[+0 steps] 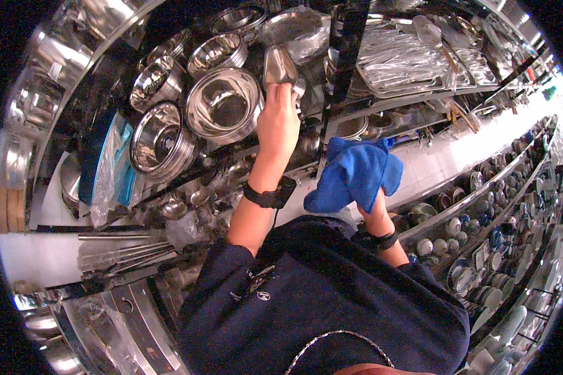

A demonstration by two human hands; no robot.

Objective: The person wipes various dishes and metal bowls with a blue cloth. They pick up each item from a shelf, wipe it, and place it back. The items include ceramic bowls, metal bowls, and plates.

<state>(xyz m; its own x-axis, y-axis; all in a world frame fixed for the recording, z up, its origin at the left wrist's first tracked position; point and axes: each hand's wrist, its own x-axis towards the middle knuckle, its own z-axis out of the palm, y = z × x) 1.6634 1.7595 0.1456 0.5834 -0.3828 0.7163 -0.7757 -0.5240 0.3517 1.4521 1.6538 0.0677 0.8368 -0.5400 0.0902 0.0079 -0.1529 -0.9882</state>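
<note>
My left hand [280,110] reaches over a shelf with its fingers closed on the near end of a shiny metal piece [280,65], which looks like a scoop or narrow vessel. Just left of that hand sits a wide stainless-steel bowl [225,105], its top bowl nested on others. Behind the metal piece stands a plastic-wrapped metal container [298,33]. A blue cloth [359,173] is draped over my right hand [374,206] in front of my body. The cloth hides most of that hand's fingers.
More nested steel bowls [157,140] fill the shelf's left part, beside a blue box [105,159]. Plastic-wrapped utensils lie in a metal tray [399,61] at right. Ladles [174,206] hang below the shelf edge. Across the aisle floor [427,164], racks hold ceramic dishes [464,276].
</note>
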